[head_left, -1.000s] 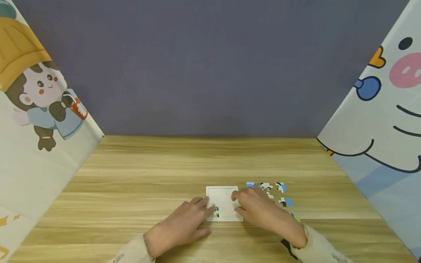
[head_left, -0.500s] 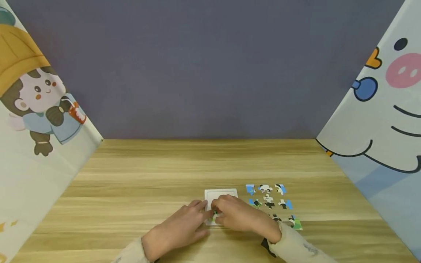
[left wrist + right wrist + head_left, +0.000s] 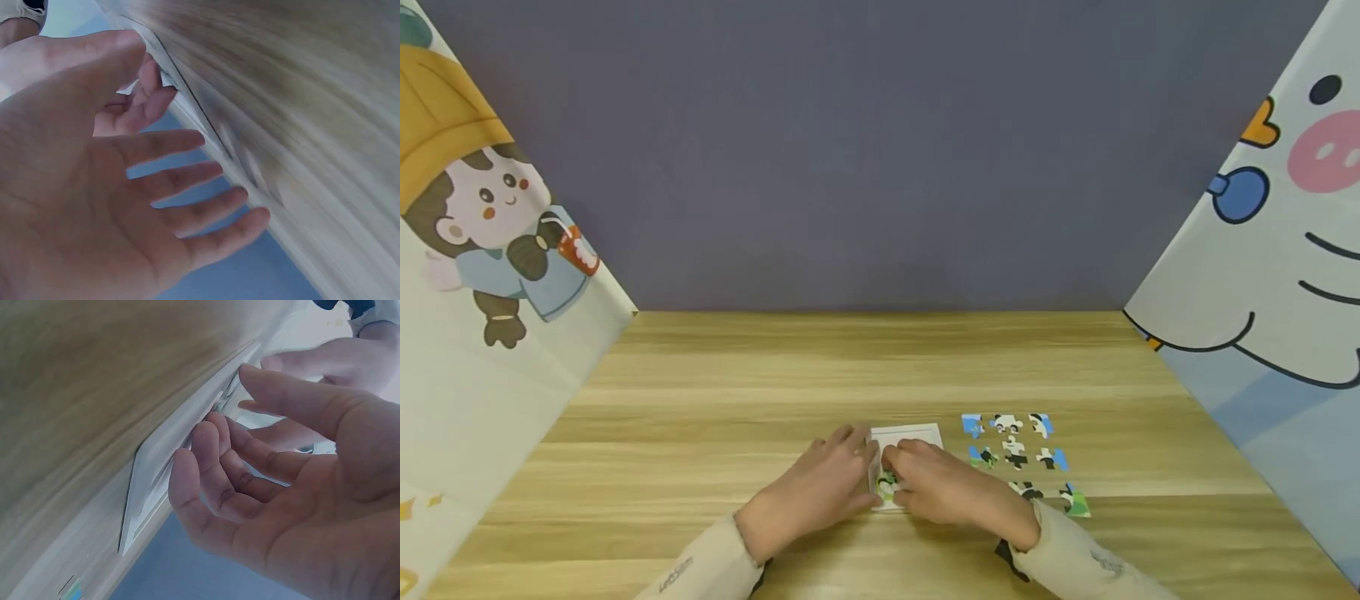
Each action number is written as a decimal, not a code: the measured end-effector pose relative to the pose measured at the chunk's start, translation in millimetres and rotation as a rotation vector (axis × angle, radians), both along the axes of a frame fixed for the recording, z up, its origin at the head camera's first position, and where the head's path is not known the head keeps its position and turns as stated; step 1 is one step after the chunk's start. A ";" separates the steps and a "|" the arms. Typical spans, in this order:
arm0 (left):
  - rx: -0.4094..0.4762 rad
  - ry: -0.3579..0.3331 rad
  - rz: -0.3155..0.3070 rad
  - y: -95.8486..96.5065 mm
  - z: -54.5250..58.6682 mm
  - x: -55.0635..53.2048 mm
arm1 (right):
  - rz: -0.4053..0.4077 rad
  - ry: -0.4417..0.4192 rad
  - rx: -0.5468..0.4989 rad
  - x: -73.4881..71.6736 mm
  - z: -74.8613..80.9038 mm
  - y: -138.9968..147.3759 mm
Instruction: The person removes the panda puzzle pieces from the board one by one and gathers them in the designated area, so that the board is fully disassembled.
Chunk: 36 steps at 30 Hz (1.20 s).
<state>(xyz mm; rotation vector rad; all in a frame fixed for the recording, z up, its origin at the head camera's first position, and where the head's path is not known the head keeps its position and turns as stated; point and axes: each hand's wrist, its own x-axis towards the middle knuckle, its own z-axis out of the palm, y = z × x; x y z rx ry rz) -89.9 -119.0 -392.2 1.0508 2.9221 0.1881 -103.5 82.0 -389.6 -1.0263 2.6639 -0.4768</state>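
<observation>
A white puzzle tray (image 3: 917,431) lies flat on the table, with green and black-and-white panda puzzle pieces (image 3: 887,484) in its near left corner. My right hand (image 3: 951,487) reaches over the tray, its curled fingers and thumb pinching a puzzle piece in that corner; the hand covers much of it. On the tray's left side is my left hand (image 3: 820,483). Its fingers are spread and fairly straight in the left wrist view, with the thumb (image 3: 128,40) at the tray's edge.
Several loose panda puzzle pieces (image 3: 1015,452) lie in rows on the wooden table (image 3: 737,400), right of the tray. A dark wall panel (image 3: 880,167) stands at the back, with cartoon-printed panels on both sides.
My right hand has moved left from the tray's right edge to the pieces in its near left corner. The fingers of my left hand have drawn back slightly from the pieces.
</observation>
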 end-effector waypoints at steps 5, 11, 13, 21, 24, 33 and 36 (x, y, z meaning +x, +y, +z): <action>-0.012 -0.074 0.057 -1.4 -1.8 -1.0 | -0.009 0.010 -0.015 0.4 1.6 1.4; 0.027 -0.145 0.089 -3.3 -4.5 -3.0 | -0.018 0.018 -0.021 -0.9 2.5 2.2; 0.034 -0.153 0.090 -3.6 -4.5 -3.0 | -0.016 0.026 -0.021 -1.1 2.8 2.1; 0.058 -0.184 0.078 -6.3 -5.4 -0.2 | -0.014 0.057 0.006 2.8 2.4 1.3; 0.061 -0.185 0.075 -6.8 -5.3 0.6 | -0.011 0.063 -0.009 3.5 2.7 0.7; 0.065 -0.201 0.065 -7.8 -6.4 1.6 | 0.039 -0.014 -0.137 1.2 2.6 -0.9; 0.078 -0.216 0.059 -8.4 -5.8 0.8 | 0.052 -0.002 -0.145 0.3 1.2 -1.2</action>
